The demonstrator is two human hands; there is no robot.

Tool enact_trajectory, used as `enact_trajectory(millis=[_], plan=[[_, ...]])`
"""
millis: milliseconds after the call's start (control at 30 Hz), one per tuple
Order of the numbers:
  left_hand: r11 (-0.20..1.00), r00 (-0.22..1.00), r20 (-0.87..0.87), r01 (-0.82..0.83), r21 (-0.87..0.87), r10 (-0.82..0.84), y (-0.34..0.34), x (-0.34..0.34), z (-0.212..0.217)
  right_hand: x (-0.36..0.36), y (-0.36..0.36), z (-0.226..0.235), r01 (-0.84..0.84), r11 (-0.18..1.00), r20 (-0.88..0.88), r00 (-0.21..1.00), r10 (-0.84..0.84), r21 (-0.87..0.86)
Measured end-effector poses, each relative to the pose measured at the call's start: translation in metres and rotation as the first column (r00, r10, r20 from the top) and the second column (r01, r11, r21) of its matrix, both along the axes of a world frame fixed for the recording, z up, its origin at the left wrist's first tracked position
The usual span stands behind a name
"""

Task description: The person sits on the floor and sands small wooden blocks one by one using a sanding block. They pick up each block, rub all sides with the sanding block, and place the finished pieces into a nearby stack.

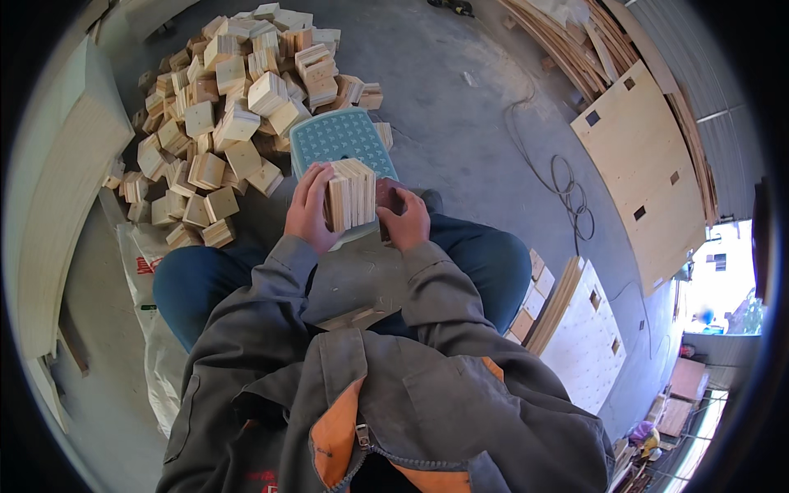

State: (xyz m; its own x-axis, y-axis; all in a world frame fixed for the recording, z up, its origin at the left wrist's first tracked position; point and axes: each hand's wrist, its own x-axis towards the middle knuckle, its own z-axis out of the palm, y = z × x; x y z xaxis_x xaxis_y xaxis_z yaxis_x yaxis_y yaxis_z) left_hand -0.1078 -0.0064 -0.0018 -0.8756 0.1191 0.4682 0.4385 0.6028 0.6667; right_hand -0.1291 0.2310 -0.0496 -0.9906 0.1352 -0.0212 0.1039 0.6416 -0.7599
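Note:
My left hand (310,207) grips the left side of a small stack of square plywood pieces (350,194), held on edge in front of me. My right hand (403,218) is closed around a reddish-brown block (385,197) pressed against the stack's right side. Both hands hover over the near edge of a teal plastic stool (341,141). One more plywood piece (359,316) lies on my lap between my grey sleeves.
A large heap of small square plywood blocks (218,115) lies on the concrete floor beyond the stool. A white sack (152,279) is at my left. Plywood sheets with cut-outs (645,172) and stacked panels (579,329) stand to the right, with a cable (567,185) on the floor.

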Motion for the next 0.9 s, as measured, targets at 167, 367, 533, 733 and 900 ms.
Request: enact_trajectory(millis=[167,367,533,733,900], plan=[[0.998,0.998,0.051,-0.048,0.048,0.045,-0.003,0.018,-0.004,-0.028,-0.03,-0.001,-0.024,0.997,-0.144,0.989,0.012,-0.078],[0.997,0.964,0.257,-0.078,0.018,0.071,-0.002,0.025,-0.016,-0.015,-0.034,-0.002,-0.012,0.992,-0.048,0.999,0.006,-0.124],[0.96,0.933,0.358,-0.073,0.271,-0.03,0.01,0.023,-0.031,0.007,-0.019,0.028,-0.003,0.866,0.077,0.996,0.048,-0.5],[0.629,0.76,0.546,-0.239,0.739,-0.352,-0.024,0.003,-0.082,0.023,0.005,0.031,-0.208,0.675,-0.003,0.956,0.292,-0.708],[0.417,0.585,0.481,-0.252,0.873,-0.654,0.002,0.022,-0.035,0.051,0.013,0.028,-0.306,0.785,-0.014,0.935,0.355,-0.54]])
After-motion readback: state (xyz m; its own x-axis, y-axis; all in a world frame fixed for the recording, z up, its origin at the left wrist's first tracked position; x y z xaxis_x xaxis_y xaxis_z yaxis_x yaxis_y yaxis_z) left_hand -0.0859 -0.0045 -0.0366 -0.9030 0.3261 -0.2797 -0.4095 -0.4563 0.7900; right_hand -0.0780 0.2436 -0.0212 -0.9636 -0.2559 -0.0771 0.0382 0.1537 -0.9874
